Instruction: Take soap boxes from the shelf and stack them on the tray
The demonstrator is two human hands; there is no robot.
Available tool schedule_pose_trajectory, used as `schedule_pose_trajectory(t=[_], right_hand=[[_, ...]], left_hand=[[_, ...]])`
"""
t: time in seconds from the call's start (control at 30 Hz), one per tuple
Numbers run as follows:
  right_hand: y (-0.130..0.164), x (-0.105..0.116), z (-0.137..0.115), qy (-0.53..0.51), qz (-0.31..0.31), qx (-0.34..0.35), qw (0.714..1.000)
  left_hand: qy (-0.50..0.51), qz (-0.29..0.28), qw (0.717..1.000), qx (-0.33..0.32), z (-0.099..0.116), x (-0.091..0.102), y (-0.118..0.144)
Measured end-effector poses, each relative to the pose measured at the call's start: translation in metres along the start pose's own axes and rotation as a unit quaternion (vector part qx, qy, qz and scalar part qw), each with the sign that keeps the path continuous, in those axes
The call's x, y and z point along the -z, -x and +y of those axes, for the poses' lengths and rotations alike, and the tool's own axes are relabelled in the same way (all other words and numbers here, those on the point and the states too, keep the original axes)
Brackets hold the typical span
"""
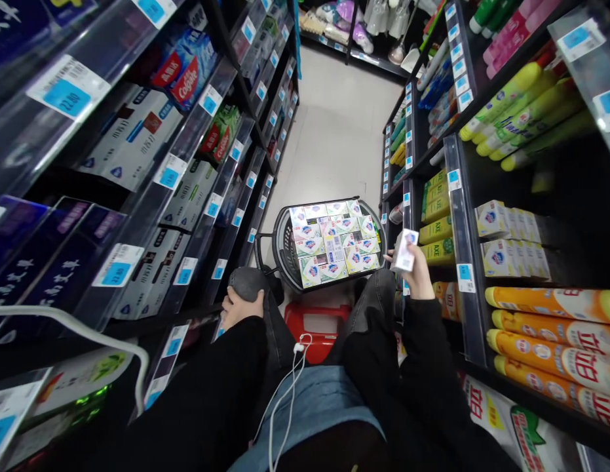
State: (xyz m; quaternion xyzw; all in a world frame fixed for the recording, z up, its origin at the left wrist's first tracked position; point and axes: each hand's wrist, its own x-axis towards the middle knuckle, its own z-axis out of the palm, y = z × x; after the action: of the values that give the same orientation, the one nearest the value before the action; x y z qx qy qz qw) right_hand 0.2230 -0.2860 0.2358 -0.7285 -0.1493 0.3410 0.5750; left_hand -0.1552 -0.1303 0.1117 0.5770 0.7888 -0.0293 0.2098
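My view bends hard at the edges, curving the shelves (137, 196). Overhead light brightens the floor (334, 131), glare streaks the plastic shelf strips, and lower corners sink dark and soft.

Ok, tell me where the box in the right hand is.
The small white box is gripped in the right hand, right of the basket of similar boxes, near the right-side shelf.

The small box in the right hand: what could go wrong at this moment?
1. The right hand grips the small box only at its lower end, so it might slip.
2. The basket is full of boxes to its rim; one more could slide off.
3. The white cable hangs loose over the lap and may snag.
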Motion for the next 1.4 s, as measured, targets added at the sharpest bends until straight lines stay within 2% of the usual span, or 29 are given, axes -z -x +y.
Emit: schedule_pose_trajectory(t=[0.07, 0.13, 0.17, 0.23, 0.3, 0.37, 0.47, 0.73, 0.93, 1.0, 1.03, 1.13, 1.17, 1.2, 1.23, 1.3, 1.4], right_hand=[[-0.020, 0.008, 0.017, 0.212, 0.021, 0.054, 0.976], [-0.036, 0.015, 0.031, 0.395, -0.021, 0.095, 0.913], [-0.042, 0.017, 0.037, 0.481, -0.061, 0.113, 0.867], [-0.051, 0.020, 0.051, 0.634, -0.143, 0.152, 0.745], [-0.056, 0.018, 0.065, 0.701, -0.202, 0.181, 0.660], [-0.059, 0.012, 0.079, 0.725, -0.236, 0.207, 0.613], [-0.058, 0.002, 0.094, 0.727, -0.258, 0.239, 0.590], [-0.059, -0.007, 0.111, 0.692, -0.245, 0.254, 0.630], [-0.060, -0.007, 0.109, 0.672, -0.265, 0.241, 0.648], [-0.063, 0.001, 0.106, 0.649, -0.244, 0.215, 0.687], [-0.065, 0.007, 0.105, 0.626, -0.214, 0.192, 0.725], [-0.066, 0.028, 0.105, 0.460, -0.086, 0.081, 0.880], [-0.065, 0.034, 0.106, 0.372, -0.054, 0.040, 0.926], [-0.063, 0.038, 0.108, 0.279, -0.035, 0.003, 0.960], [-0.059, 0.040, 0.110, 0.193, -0.029, -0.026, 0.981], [-0.053, 0.035, 0.114, 0.072, -0.045, -0.060, 0.995], [-0.050, 0.014, 0.115, 0.041, -0.126, -0.078, 0.988]], left_hand=[[0.000, -0.003, 1.000, 0.002, 0.000, 0.001, 0.001], [0.001, -0.005, 1.000, 0.006, 0.000, 0.001, 0.001], [0.000, -0.005, 1.000, 0.007, -0.001, 0.001, 0.001], [-0.001, -0.007, 1.000, 0.007, -0.002, 0.001, 0.001], [-0.004, -0.010, 1.000, 0.004, -0.004, 0.001, 0.000], [-0.005, -0.018, 1.000, -0.001, -0.005, 0.001, 0.000], [-0.001, -0.024, 1.000, 0.001, -0.003, 0.004, 0.000], [-0.005, -0.046, 0.999, 0.010, 0.001, 0.008, 0.001], [-0.029, -0.026, 0.999, 0.013, -0.004, 0.001, -0.003], [-0.039, -0.019, 0.999, 0.016, -0.004, 0.000, -0.003], [-0.043, -0.017, 0.999, 0.016, -0.003, 0.000, -0.002], [-0.050, -0.012, 0.999, 0.011, -0.002, 0.001, -0.001], [-0.051, -0.011, 0.999, 0.010, -0.001, 0.001, -0.001], [-0.053, -0.011, 0.999, 0.010, -0.001, 0.002, -0.001], [-0.053, -0.011, 0.998, 0.010, 0.000, 0.002, 0.000], [-0.055, -0.012, 0.998, 0.010, 0.001, 0.003, 0.001], [-0.055, -0.017, 0.998, 0.007, 0.002, 0.005, 0.003]])
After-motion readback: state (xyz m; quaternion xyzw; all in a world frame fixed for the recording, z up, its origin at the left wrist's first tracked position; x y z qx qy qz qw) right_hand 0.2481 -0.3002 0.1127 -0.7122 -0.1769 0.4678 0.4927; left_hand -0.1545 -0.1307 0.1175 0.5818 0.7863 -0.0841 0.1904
